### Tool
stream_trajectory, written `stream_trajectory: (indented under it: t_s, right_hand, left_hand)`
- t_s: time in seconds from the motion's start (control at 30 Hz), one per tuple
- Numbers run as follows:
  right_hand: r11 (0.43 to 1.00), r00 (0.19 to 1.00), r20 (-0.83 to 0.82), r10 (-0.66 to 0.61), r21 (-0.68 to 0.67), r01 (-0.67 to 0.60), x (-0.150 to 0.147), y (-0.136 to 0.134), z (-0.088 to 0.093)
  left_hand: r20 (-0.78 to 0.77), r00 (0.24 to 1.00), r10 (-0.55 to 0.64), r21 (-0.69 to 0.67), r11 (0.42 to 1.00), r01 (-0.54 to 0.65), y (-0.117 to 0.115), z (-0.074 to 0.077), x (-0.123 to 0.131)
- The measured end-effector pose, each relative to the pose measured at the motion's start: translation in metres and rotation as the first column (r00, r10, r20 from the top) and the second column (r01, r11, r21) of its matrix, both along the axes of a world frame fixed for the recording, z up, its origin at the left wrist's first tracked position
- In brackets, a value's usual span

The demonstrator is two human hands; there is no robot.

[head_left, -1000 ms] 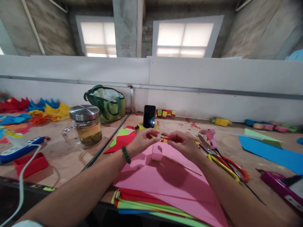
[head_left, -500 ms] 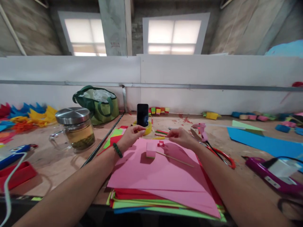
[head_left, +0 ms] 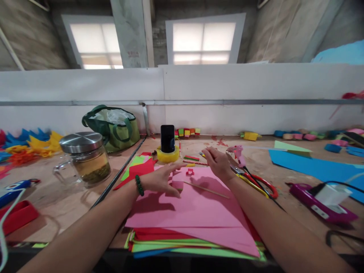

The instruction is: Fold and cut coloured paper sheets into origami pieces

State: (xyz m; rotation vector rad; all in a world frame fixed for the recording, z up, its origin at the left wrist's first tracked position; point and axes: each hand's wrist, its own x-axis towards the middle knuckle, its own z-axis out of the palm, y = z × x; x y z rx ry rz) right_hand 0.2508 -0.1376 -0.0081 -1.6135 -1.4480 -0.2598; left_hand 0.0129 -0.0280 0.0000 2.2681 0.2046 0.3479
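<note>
"head view: the left hand (head_left: 161,179)?"

"spread wide, gripping nothing visible. the pink block (head_left: 178,184) lies just right of its palm, between thumb and fingers; touching, i can't tell."

"the thin stick (head_left: 206,190)?"

"long axis slants from beside the block toward the wearer's right."

"right hand (head_left: 218,163)?"

"farther from the block, fingers curled; whether around anything, i can't tell."

Stick (head_left: 207,190) on paper (head_left: 193,214), perhaps touching the block (head_left: 178,185).
</note>
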Motion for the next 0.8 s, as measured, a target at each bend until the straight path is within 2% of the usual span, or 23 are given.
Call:
stream_trajectory:
  t_s: [0.03, 0.1, 0.17, 0.3, 0.47, 0.6, 0.7, 0.8]
  right_hand:
    - [1.000, 1.000, -0.002, -0.003, 0.013, 0.003, 0.000, 0.001, -0.003]
    - [0.999, 1.000, -0.010, -0.009, 0.037, 0.010, -0.001, 0.004, -0.009]
    - [0.998, 1.000, -0.021, -0.009, 0.057, 0.010, -0.002, 0.007, -0.014]
    - [0.995, 0.998, -0.054, 0.022, 0.098, -0.017, -0.006, 0.008, -0.016]
    - [0.986, 0.992, -0.043, 0.118, 0.128, -0.112, -0.025, 0.000, -0.009]
    - [0.978, 0.983, 0.040, 0.182, 0.094, -0.185, -0.034, -0.004, -0.007]
    - [0.982, 0.987, 0.046, 0.156, 0.100, -0.160, -0.027, -0.001, -0.008]
    - [0.986, 0.993, 0.021, 0.114, 0.120, -0.115, -0.018, 0.002, -0.006]
  left_hand:
    - [-0.018, 1.000, -0.015, -0.008, 1.000, 0.015, 0.000, -0.002, 0.001]
    - [-0.034, 0.999, 0.014, -0.129, 0.992, -0.018, 0.001, -0.004, 0.002]
    - [-0.034, 0.998, 0.058, -0.273, 0.960, -0.065, 0.003, -0.004, 0.003]
    - [0.027, 0.994, 0.104, -0.463, 0.883, -0.080, 0.009, -0.002, 0.004]
    - [0.119, 0.972, 0.204, -0.724, 0.687, -0.055, 0.012, -0.001, 0.003]
    - [0.139, 0.962, 0.237, -0.846, 0.534, -0.010, 0.011, 0.001, 0.004]
    - [0.124, 0.954, 0.272, -0.897, 0.442, -0.010, 0.010, 0.003, 0.003]
    - [0.101, 0.943, 0.318, -0.925, 0.378, -0.028, 0.010, 0.004, 0.003]
